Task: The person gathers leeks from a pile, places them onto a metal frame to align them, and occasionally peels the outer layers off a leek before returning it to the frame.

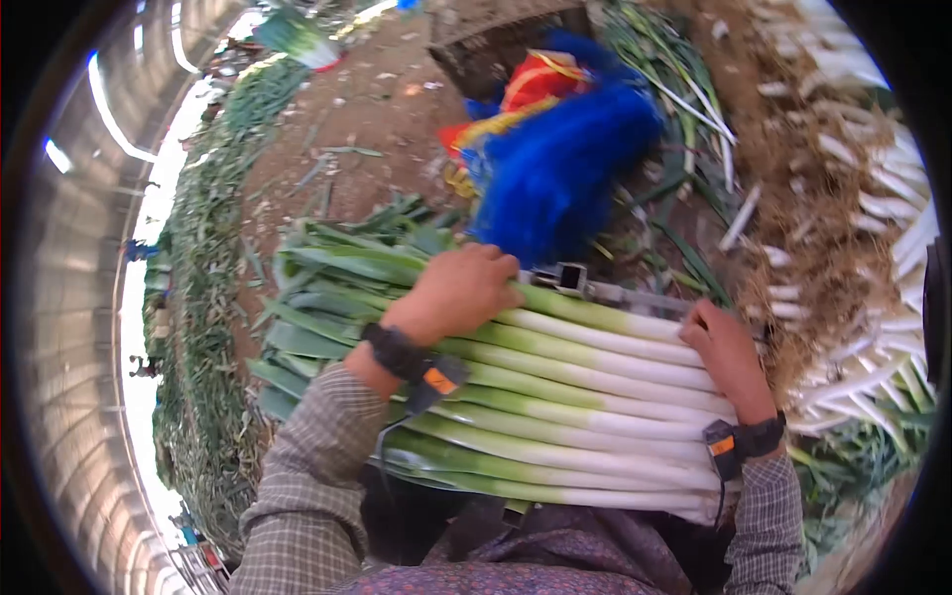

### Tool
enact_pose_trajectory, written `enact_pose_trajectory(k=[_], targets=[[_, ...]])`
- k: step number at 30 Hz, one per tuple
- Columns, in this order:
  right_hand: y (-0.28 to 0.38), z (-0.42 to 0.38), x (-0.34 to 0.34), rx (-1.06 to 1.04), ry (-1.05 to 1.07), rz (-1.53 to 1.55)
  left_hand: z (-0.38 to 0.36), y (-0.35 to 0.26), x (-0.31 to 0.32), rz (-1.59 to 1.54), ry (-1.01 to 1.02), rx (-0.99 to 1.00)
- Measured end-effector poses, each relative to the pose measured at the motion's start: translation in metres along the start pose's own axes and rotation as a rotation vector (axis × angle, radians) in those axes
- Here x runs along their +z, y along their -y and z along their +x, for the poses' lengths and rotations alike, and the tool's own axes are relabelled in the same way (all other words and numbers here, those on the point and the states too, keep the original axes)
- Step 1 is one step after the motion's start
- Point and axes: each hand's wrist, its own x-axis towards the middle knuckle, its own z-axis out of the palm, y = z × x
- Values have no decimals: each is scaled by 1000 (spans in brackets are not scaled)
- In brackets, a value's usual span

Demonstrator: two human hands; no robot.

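Several leeks [585, 402] lie side by side in front of me, green leaves to the left and white ends to the right. My left hand [466, 288] is closed over the farthest leek [570, 305] where its green part begins, with the fingertips hidden behind it. At that leek's white end, my right hand [729, 357] is closed with its fingers curled in; the contact point is partly hidden. A metal frame [635, 297] shows just beyond the row. Both wrists wear black straps with orange-marked devices.
Blue netting [565, 159] and red-yellow cloth [540, 81] lie beyond the leeks, near a dark crate [506, 45]. Many rooted leeks [883, 213] are piled on the right. Leaf scraps [213, 327] line the left, and a tied leek bundle [297, 38] stands far left.
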Motion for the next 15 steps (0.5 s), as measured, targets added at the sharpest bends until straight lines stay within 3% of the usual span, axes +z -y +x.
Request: enact_pose_trajectory(k=[2, 5, 8, 11, 15], targets=[[-4, -1, 1, -30, -9, 19, 0, 1, 2, -93, -72, -56], [0, -4, 0, -34, -6, 28, 15, 20, -4, -165, -132, 15], [-2, -5, -1, -30, 1, 19, 19, 58, -23, 40, 321, -166], [-4, -7, -1, -61, -3, 39, -6, 79, -21, 83, 326, -241], [-11, -15, 1, -201, -61, 47, -31, 57, -19, 70, 263, -378]])
